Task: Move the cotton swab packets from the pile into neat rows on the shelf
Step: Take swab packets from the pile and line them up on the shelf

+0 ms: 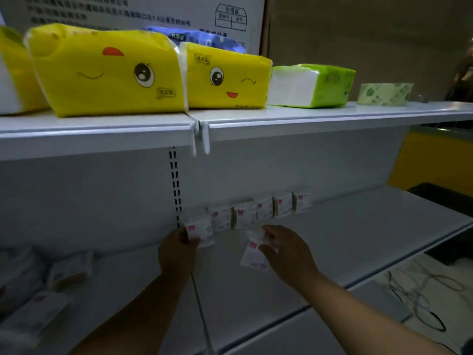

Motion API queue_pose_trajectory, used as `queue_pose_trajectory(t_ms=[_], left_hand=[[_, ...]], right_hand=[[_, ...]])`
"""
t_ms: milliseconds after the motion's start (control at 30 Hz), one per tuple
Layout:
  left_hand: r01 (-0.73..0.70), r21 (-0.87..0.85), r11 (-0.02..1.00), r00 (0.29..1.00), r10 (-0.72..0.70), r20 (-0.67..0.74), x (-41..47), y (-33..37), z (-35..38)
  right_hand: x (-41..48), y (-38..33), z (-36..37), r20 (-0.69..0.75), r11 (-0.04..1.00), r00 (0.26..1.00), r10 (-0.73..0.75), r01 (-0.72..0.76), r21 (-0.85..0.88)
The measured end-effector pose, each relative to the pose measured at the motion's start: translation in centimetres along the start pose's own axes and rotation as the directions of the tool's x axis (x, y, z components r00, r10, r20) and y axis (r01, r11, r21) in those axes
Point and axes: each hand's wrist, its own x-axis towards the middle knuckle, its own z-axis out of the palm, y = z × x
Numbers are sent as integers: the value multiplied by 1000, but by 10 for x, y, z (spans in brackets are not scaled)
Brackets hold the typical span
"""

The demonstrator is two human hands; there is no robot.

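Several cotton swab packets [258,211] stand in a row against the back wall of the white shelf [358,239]. My left hand [176,252] grips one white packet [201,231] upright at the left end of that row. My right hand [286,249] pinches another packet [253,254] a little in front of the row, tilted. A loose pile of packets [51,280] lies at the left of the same shelf, dim and blurred.
The upper shelf [281,116] carries yellow tissue packs [107,73], a green tissue pack [312,85] and a roll of tape [386,94]. A slotted upright [174,180] splits the back wall. Cables [422,298] lie on a lower surface at the right.
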Motion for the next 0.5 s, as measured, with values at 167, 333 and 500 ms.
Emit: queue_pose_trajectory(t_ms=[167, 333, 500], left_hand=[[17, -53, 998, 997, -21, -74, 8, -11, 13], [-16, 81, 997, 998, 21, -60, 9, -20, 25], [-59, 157, 986, 996, 68, -52, 9, -24, 30]], right_hand=[[30, 8, 20, -49, 993, 993, -112, 109, -49], [75, 1, 47, 16, 977, 977, -212, 212, 25], [111, -5, 60, 81, 891, 887, -454, 453, 24]])
